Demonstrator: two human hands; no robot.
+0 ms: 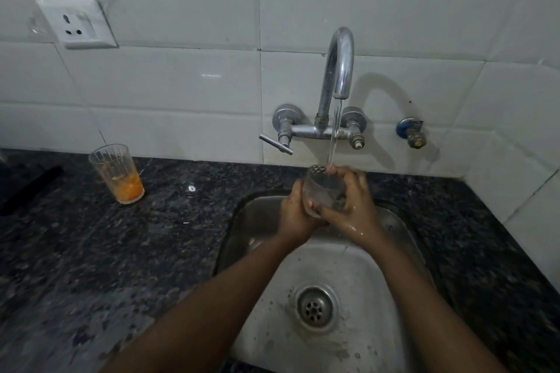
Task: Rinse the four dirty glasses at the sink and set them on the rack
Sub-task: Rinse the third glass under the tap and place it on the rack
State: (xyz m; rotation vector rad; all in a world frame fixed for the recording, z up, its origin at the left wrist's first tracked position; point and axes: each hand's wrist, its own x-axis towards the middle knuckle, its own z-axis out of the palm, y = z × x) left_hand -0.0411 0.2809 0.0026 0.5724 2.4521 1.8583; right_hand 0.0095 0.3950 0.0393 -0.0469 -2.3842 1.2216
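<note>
Both hands, left hand (295,211) and right hand (357,206), grasp the clear glass (324,189) under the tap stream (334,136) over the sink (357,278); wet skin may let it slip and crack in the basin.

I see a white wall socket (79,24) on the tiled wall (181,85) above the desk's (91,245) back left edge. A blue-capped valve (411,132) juts from the tiles near the back right corner. A dark object (30,188) lies at the desk's left edge; I cannot tell what it is.
</note>
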